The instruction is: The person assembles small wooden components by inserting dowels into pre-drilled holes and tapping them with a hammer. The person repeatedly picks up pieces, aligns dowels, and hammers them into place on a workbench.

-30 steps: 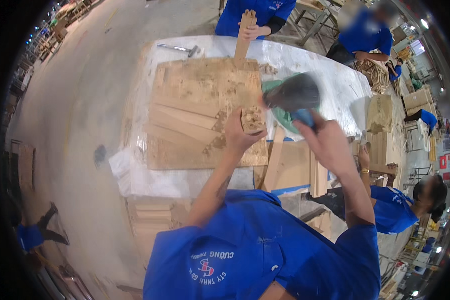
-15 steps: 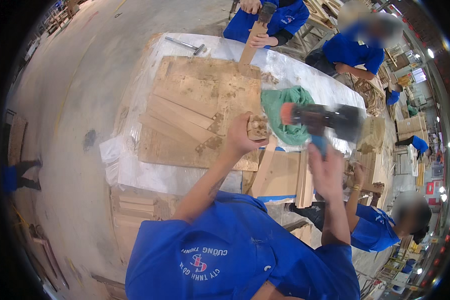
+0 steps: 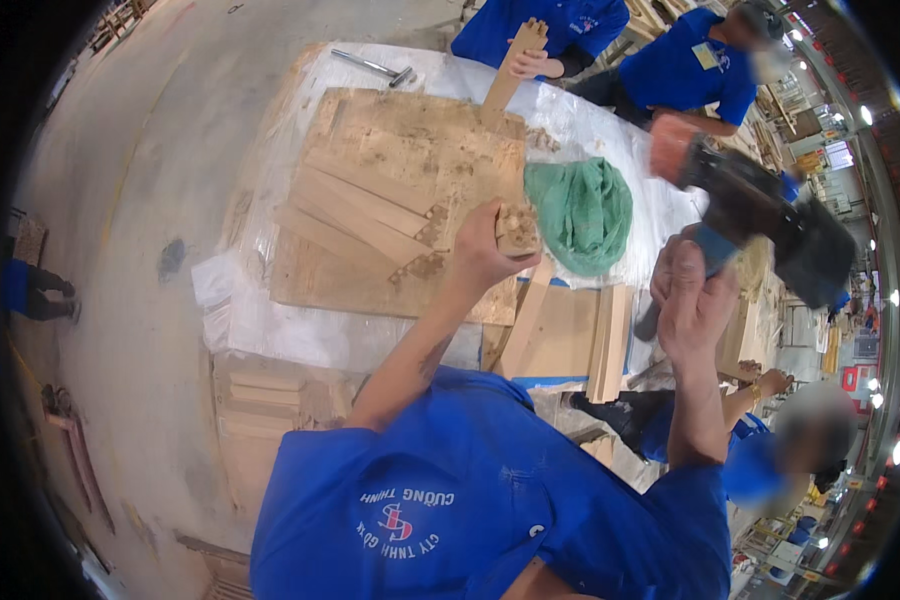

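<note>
My left hand (image 3: 483,245) is closed around an upright wooden piece (image 3: 517,230), whose notched end with round dowel-like bumps faces up. Raised out to the right, my right hand (image 3: 692,292) grips a mallet (image 3: 740,185) by its blue handle. The mallet has an orange face on one side and a black one on the other, and is slightly blurred. Several flat wooden strips (image 3: 355,215) with notched ends lie fanned on the wooden board (image 3: 420,125) left of my left hand. The lower part of the held piece is hidden by my hand.
A green cloth bag (image 3: 585,215) lies on the plastic-covered table right of the board. A metal hammer (image 3: 370,66) rests at the far left edge. Across the table, a person's hand (image 3: 530,64) holds another wooden piece. More strips (image 3: 610,345) lie near my right arm.
My right hand has lifted the mallet up and to the right, away from the held piece. My left hand keeps its grip. The co-worker's mallet across the table is out of view.
</note>
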Demonstrator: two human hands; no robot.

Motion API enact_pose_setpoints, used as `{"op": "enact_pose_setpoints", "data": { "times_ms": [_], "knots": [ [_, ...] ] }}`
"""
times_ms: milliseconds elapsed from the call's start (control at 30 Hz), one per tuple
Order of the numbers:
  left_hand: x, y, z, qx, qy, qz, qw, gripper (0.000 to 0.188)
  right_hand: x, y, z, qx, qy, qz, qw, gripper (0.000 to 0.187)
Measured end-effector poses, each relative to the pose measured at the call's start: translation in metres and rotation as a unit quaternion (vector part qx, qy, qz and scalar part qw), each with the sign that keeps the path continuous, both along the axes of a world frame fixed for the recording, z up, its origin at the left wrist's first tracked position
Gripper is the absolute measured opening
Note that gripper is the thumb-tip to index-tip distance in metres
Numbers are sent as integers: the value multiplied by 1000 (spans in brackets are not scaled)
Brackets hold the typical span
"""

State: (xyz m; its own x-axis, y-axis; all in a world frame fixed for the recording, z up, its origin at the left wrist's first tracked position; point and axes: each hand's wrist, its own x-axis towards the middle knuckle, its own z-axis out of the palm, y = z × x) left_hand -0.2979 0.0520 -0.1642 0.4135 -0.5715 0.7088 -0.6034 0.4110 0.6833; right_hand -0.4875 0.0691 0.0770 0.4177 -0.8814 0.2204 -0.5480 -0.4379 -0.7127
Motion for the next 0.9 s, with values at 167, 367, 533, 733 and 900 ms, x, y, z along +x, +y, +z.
{"op": "enact_pose_setpoints", "data": {
  "times_ms": [167,367,533,733,900],
  "knots": [
    [9,-15,3,14,-20,9,1000,78,52,-32,-40,-56,378,122,916,30],
    [8,9,7,-1,19,13,1000,78,29,7,25,22,-5,15,1000,33],
    [3,13,4,32,45,-5,998,86,-1,-11,-32,-117,96,124,981,36],
    [15,-4,6,21,5,-7,1000,84,32,-24,-17,3,204,17,979,40],
    [12,12,-5,13,4,34,999,82,15,13,27,13,-175,-10,985,28]
  ]
}}
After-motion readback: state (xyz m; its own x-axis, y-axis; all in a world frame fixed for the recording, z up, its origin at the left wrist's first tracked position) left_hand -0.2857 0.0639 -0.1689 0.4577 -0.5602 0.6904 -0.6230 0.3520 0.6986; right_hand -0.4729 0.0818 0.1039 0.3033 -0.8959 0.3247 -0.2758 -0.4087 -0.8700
